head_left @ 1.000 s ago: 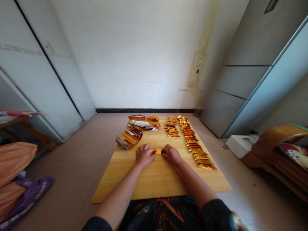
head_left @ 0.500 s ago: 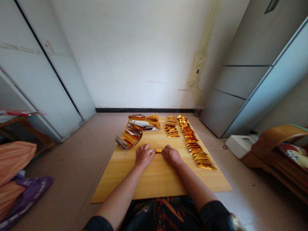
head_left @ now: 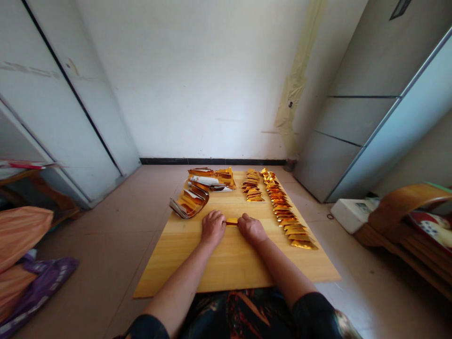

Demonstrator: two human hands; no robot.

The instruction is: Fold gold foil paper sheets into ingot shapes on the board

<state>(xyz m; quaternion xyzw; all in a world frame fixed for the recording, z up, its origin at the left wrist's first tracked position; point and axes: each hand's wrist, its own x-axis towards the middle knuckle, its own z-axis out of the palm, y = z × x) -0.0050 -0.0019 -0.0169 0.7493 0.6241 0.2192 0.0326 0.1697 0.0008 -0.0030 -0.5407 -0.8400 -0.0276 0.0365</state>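
A person's left hand (head_left: 212,227) and right hand (head_left: 251,228) press, fingers curled, on either end of a small strip of gold foil paper (head_left: 232,221) near the middle of a wooden board (head_left: 197,268) laid on the floor. A long row of folded gold pieces (head_left: 286,217) runs along the board's right edge, a shorter row (head_left: 251,184) beside it, and loose foil sheets (head_left: 190,201) lie toward the far left corner.

A wooden board (head_left: 233,263) lay on the tiled floor (head_left: 106,245). At one o'clock ran a row of folded gold papers (head_left: 286,216); at eleven, curled gold sheets (head_left: 190,202). At three stood a white box (head_left: 351,214); at nine, bags (head_left: 24,254).
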